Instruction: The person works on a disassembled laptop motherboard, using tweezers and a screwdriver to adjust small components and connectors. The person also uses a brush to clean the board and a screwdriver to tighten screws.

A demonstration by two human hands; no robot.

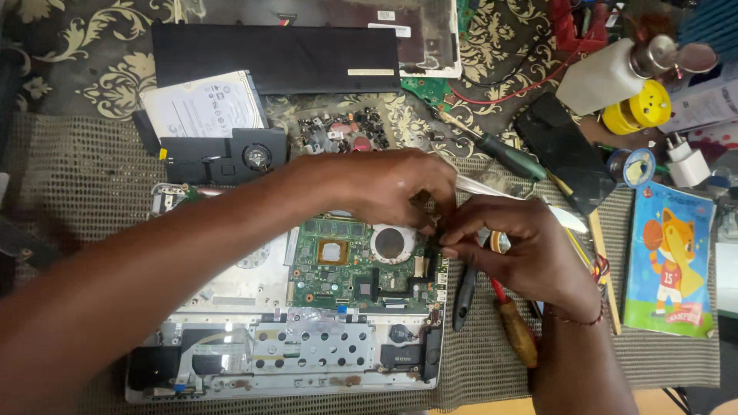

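Note:
An opened laptop base [231, 288] lies on a woven mat, with its green motherboard [361, 273] exposed. My left hand [384, 184] reaches across from the left and pinches at the board's right edge. My right hand [511, 250] meets it there, fingertips closed on a small dark part [435, 230] at that edge. What exactly the fingers hold is too small to tell. A round fan opening [390, 242] shows just below my left hand.
A black laptop battery [277, 58], a hard drive [204, 104], a cooling fan [246, 154] and several loose screws [338, 131] lie behind. Screwdrivers [507, 157] and pliers [492, 303] rest at the right, beside a colourful booklet [669, 261], a white bottle [603, 77] and yellow tape [638, 111].

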